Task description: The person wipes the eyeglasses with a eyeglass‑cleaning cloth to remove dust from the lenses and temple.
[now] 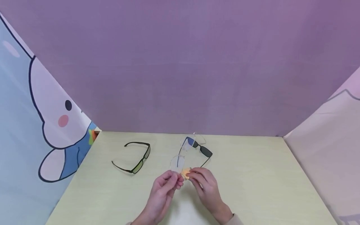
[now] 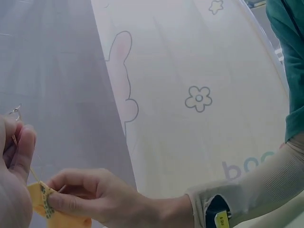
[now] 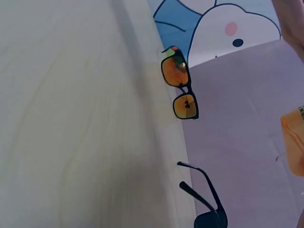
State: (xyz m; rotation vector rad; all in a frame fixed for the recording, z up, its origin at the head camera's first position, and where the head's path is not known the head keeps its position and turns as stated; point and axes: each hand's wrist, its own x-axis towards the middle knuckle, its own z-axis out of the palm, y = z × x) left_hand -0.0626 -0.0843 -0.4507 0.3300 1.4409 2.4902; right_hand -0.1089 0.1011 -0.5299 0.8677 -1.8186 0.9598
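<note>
My left hand (image 1: 161, 192) pinches a pair of thin-rimmed clear glasses (image 1: 170, 162) near one round lens, above the table. In the left wrist view, a bit of the wire frame (image 2: 15, 113) shows past the fingertips of the left hand (image 2: 16, 175). My right hand (image 1: 206, 189) grips a small orange-yellow cloth (image 1: 185, 172) close beside the left fingers. A thin temple arm runs from the left hand into the cloth (image 2: 71, 220), which the right hand (image 2: 102, 197) pinches around it. At the right wrist view's edge, part of the cloth (image 3: 293, 142) shows.
Black-framed glasses with greenish lenses (image 1: 138, 166) lie unfolded on the table (image 1: 253, 175) to the left. Behind the clear glasses lie dark sunglasses (image 1: 206, 152), arms toward me. A purple cloth wall (image 1: 180, 68) stands at the back, with printed curtains on both sides.
</note>
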